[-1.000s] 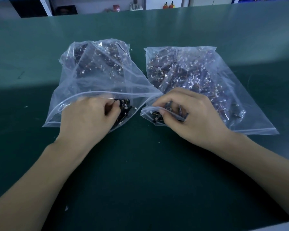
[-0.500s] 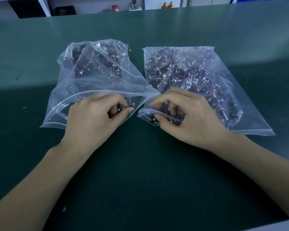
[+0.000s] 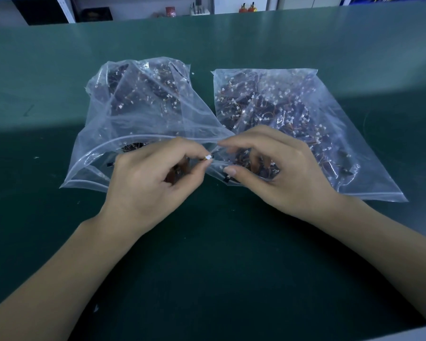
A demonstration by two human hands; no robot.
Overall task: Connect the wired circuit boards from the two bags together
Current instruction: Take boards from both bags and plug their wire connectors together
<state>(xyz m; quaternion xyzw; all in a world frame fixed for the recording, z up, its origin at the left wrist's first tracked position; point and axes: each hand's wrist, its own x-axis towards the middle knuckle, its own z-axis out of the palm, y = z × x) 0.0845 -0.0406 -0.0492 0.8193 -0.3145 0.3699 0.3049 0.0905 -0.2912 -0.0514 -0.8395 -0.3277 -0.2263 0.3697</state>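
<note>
pinching a tiny white plastic connector [image 3: 208, 158] in our left hand [image 3: 148, 178] between two clear plastic zip bags [image 3: 143, 124] of dark wired circuit boards [image 3: 268, 112], our right hand [image 3: 278, 173] curls into its bag, grasp unclear; light, fragile wires, so we hold plugs.

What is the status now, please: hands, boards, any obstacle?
Left hand pinches white connector at left bag mouth. Right hand curled in right bag mouth, grip unclear. Nothing joined yet; bag plastic crowds both.
</note>
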